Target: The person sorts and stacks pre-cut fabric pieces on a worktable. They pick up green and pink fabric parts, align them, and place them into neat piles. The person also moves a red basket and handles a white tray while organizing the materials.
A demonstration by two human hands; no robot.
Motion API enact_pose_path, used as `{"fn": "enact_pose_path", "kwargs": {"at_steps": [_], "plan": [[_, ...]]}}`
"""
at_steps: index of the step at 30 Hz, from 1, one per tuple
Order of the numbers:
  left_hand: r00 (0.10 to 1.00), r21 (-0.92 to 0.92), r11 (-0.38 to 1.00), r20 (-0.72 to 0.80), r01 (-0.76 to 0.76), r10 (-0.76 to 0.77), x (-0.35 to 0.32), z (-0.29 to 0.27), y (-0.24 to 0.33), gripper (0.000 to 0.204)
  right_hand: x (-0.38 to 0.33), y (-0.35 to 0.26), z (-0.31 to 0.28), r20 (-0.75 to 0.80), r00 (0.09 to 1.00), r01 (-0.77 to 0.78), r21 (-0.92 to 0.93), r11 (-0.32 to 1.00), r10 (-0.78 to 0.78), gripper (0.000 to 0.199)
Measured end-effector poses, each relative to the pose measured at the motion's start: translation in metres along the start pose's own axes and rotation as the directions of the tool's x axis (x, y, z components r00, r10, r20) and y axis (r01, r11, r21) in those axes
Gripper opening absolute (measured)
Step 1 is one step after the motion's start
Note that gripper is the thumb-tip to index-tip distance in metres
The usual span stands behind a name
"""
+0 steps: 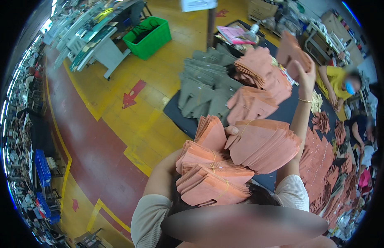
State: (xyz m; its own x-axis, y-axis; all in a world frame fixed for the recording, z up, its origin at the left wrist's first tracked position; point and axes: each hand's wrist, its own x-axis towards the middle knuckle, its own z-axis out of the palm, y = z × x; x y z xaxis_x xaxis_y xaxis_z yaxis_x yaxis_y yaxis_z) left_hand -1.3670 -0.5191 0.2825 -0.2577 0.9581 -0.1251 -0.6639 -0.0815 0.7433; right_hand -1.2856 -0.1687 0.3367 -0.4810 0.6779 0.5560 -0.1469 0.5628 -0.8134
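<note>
Several salmon-orange bundles of cut fabric pieces [264,144], tied with thin yellowish bands, are gathered on my left arm against my body. Of my left hand [231,130] only the thumb shows, pressed on the edge of one bundle; the other fingers are hidden beneath. My right hand [306,76] is raised over the far right of the dark table [175,108], its fingers closed around another salmon bundle [293,56]. Between my hands, stacks of salmon pieces [258,68] lie on the table. Beside them on the left are grey-green stacks of fabric pieces [206,82].
A pink booklet [233,35] and a white bottle [253,29] stand at the table's far end. Spread salmon pieces [313,165] cover the right side. Beyond it sits a person in yellow [336,84]. A green crate [148,39] stands on the floor by sewing tables [103,47].
</note>
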Motion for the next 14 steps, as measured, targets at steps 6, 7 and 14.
{"fn": "enact_pose_path", "kwargs": {"at_steps": [6, 7, 14], "plan": [[0.984, -0.010, 0.986, -0.063, -0.168, 0.167, -0.087, -0.112, 0.076, 0.051, -0.080, -0.096, 0.265, 0.744, 0.668, -0.153, 0.106, 0.983, 0.024, 0.052], [0.977, -0.022, 0.981, -0.092, -0.193, 0.190, -0.106, -0.132, 0.088, 0.051, -0.102, -0.099, 0.310, 0.828, 0.560, -0.246, 0.146, 0.958, 0.017, 0.054], [0.921, 0.006, 0.969, -0.311, -0.247, 0.236, -0.213, -0.250, 0.152, 0.054, -0.272, -0.037, 0.527, 0.958, -0.036, -0.628, -0.243, 0.739, 0.285, 0.053]]}}
